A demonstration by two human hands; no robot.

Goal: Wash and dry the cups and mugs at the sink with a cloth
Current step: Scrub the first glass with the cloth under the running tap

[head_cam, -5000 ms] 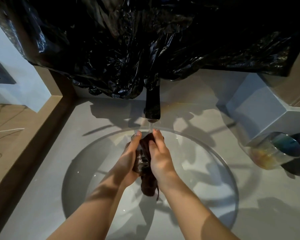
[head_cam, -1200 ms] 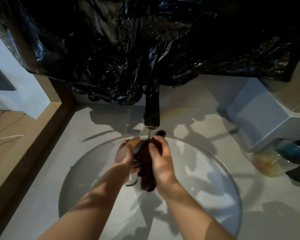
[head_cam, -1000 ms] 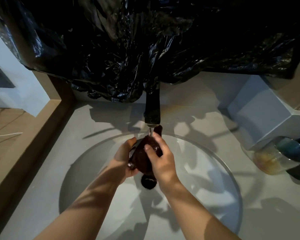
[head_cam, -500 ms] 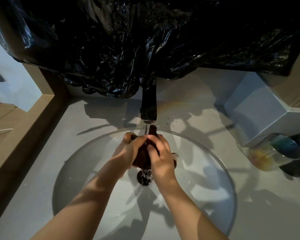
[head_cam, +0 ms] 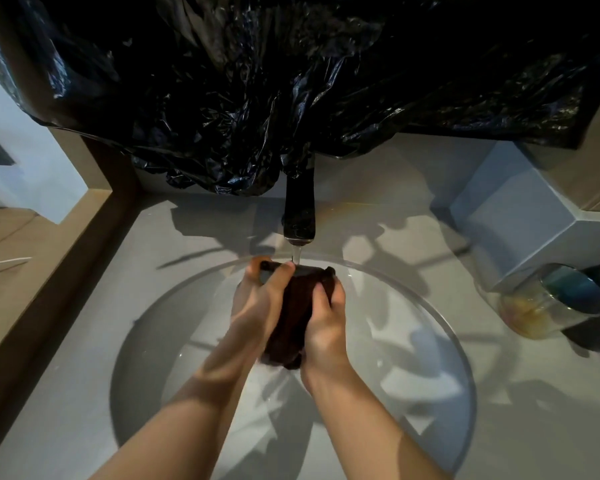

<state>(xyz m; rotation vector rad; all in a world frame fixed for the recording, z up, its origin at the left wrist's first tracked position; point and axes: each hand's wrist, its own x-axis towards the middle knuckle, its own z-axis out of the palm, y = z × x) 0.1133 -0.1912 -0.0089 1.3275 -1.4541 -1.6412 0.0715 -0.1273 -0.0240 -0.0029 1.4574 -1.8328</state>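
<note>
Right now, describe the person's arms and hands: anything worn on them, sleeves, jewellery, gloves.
The left forearm and right forearm are bare, no sleeve in frame. The left hand and right hand wear no gloves; no ring, watch or bracelet shows on the visible fingers or wrists.

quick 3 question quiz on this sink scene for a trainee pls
1. True or false: water is running from the faucet.
2. The dark cloth is gripped by: A) one of the hands, B) both hands, C) neither.
3. Fill in: the iridescent glass sits to the ___ of the basin.

Key: 1 true. 2 B, left hand and right hand. 3 right.
</note>
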